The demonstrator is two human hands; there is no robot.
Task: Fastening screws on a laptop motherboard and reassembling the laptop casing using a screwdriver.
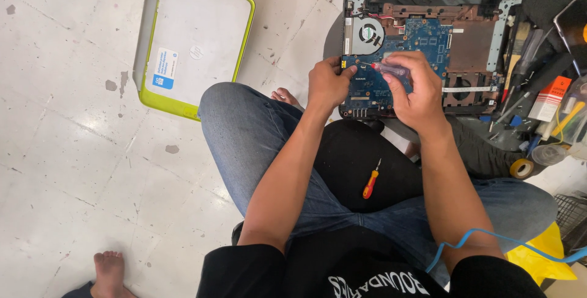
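Laptop base: one opened laptop base [428,47] is lying across the lap, long axis running left to right, blue board [422,38] facing up
Left hand: left hand [327,84] is clenching the base's left edge
Right hand: right hand [416,87] is grasping a clear-handled screwdriver [391,67], lying sideways, tip pointing left
Spare tool: one orange screwdriver [370,182] is resting on the lap
Floor: one green-rimmed white printer [199,41] is sitting on the floor

An opened laptop base [428,47] lies flat before the knees, its blue circuit board and round fan bare. A clear-handled screwdriver [391,69] lies tilted over the board.
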